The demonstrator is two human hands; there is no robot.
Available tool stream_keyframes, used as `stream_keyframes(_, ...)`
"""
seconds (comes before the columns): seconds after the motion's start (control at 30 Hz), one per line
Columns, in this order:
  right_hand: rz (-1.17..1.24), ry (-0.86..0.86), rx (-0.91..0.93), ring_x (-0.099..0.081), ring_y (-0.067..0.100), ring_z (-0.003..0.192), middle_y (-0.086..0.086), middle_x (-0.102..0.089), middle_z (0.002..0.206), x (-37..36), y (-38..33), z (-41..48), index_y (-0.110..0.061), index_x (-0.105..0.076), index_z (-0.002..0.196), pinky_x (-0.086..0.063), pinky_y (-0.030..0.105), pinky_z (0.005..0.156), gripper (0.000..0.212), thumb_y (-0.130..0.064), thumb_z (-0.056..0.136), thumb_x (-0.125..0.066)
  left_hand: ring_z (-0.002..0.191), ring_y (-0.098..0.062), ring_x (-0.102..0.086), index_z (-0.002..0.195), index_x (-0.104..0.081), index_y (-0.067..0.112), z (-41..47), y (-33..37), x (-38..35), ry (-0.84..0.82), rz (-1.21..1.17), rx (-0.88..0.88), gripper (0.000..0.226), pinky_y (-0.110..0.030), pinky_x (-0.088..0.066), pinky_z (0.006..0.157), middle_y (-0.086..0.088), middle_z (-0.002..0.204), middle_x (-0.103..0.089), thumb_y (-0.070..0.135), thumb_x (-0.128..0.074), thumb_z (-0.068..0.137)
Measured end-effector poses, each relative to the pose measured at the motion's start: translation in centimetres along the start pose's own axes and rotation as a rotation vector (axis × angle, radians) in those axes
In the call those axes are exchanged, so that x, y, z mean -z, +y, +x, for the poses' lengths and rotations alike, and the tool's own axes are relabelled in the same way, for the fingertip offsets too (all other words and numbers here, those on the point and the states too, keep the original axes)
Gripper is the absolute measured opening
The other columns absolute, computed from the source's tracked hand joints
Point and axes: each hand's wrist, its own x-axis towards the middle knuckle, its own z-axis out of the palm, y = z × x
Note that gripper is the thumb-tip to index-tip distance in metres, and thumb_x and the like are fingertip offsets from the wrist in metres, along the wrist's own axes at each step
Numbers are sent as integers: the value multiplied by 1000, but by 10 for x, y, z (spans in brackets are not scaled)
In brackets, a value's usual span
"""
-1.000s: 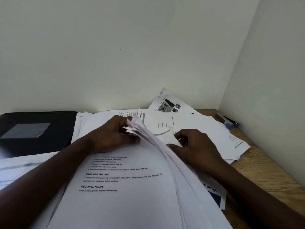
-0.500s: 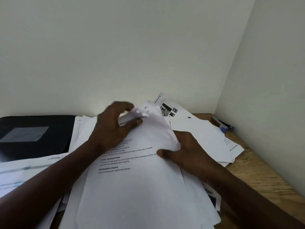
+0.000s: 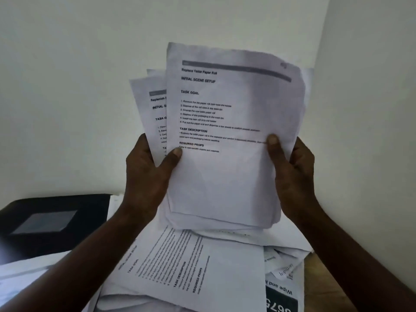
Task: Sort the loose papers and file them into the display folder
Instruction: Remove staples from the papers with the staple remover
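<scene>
I hold a stack of printed white sheets [image 3: 225, 176] upright in front of the wall, above the desk. My left hand [image 3: 146, 174] grips its left edge, thumb on the front page. My right hand [image 3: 292, 174] grips the right edge, thumb on the front as well. The front page has headings such as "TASK GOAL"; a second sheet fans out behind it on the left. More loose papers [image 3: 191, 271] lie in a messy pile below. The black display folder [image 3: 51, 221] lies shut at the left against the wall.
The wooden desk [image 3: 319, 287] shows at the lower right, tucked into a corner of two pale walls. A sheet with a dark printed block [image 3: 281, 300] lies at the bottom right of the pile. Further papers [image 3: 20, 282] overlap the folder's near edge.
Both hands gathered sheets from the pile, then lifted the stack upright off the desk. The camera view tilted up with it.
</scene>
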Motion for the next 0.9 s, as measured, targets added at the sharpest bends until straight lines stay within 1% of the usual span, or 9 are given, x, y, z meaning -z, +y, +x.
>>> stream_keyframes(0.07,-11,-17,34,-64,-1,111,-19,-69,119,-6,-2,0,-31,-59,126,-50,16,92,24,-33,103,-59,114,-16,-70,134,-60,10,0,2,0,-11,-21,-21,41,-36,-59,95,2,127,-71,12,-72,95)
stream_keyframes(0.13,-23,-33,35,-62,-7,108,-30,-65,113,-9,2,-8,-39,-54,120,-48,11,88,24,-32,100,-64,114,-18,-70,134,-59,12,-1,-2,0,-65,-50,48,47,-40,-59,95,2,127,-71,20,-77,92)
stream_keyframes(0.17,-38,-22,39,-63,-5,108,-30,-66,113,-9,8,-14,-38,-53,121,-49,13,88,28,-32,98,-68,112,-18,-71,133,-58,13,-2,-4,1,-85,-63,95,51,-43,-60,94,2,125,-72,25,-79,88)
stream_keyframes(0.3,-44,5,-18,-68,12,108,-2,-69,119,-10,32,-34,-18,-51,132,-57,25,87,47,-29,92,-75,107,-20,-73,128,-61,14,-3,-10,1,-103,-27,136,53,-48,-60,94,2,120,-75,28,-81,81)
stream_keyframes(0.43,-48,9,-88,-64,-9,94,-15,-67,109,-12,38,-40,-25,-54,122,-52,9,76,31,-28,96,-70,105,-21,-74,122,-65,13,-6,-15,-2,-84,-9,111,40,-50,-60,92,1,117,-76,22,-82,87)
stream_keyframes(0.5,-69,0,-109,-62,-12,93,-19,-66,107,-14,43,-47,-31,-54,118,-49,5,74,21,-32,99,-64,104,-20,-74,121,-66,12,-9,-18,-3,-71,-5,118,34,-50,-60,93,0,115,-76,18,-80,90)
stream_keyframes(0.6,-89,-3,-118,-62,-8,97,-19,-66,107,-17,46,-52,-33,-55,116,-48,7,80,13,-35,103,-58,102,-15,-74,119,-67,12,-13,-18,-6,-28,19,95,25,-45,-62,91,3,113,-76,15,-74,95)
stream_keyframes(0.77,12,71,-31,-65,1,96,-10,-67,105,-20,35,-42,-14,-53,116,-52,15,80,19,-28,103,-58,106,-14,-72,118,-62,16,-11,-9,-11,45,-7,-18,22,-32,-61,86,6,116,-74,20,-70,98)
stream_keyframes(0.9,-100,18,-180,-56,-23,92,-36,-62,98,-23,53,-63,-45,-49,106,-42,5,80,7,-38,105,-50,106,-12,-72,118,-65,18,-27,-28,-16,-2,-16,109,18,-37,-61,90,7,115,-75,19,-67,100)
